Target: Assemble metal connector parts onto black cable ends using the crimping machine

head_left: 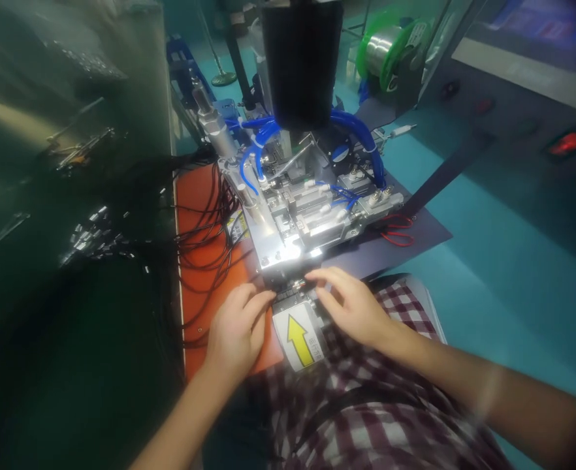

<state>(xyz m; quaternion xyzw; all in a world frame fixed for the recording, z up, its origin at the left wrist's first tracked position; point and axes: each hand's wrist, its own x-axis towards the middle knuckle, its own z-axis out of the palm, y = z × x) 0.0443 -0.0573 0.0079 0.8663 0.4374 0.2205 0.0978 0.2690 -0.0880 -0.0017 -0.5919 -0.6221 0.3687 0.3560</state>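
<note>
Left hand (236, 326) and right hand (349, 303), loosely curled, flank the near end of the machine (317, 225), centre frame; grip unclear; reaching deeper risks pinching.

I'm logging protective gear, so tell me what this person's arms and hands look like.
The left hand and right hand are bare, without gloves. No sleeves or watch show on the left forearm or right forearm. A maroon-and-white checked garment covers the lap.

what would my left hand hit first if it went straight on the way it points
Probably the metal track at the front of the machine; depth is unclear, so the left hand may already touch it.
</note>
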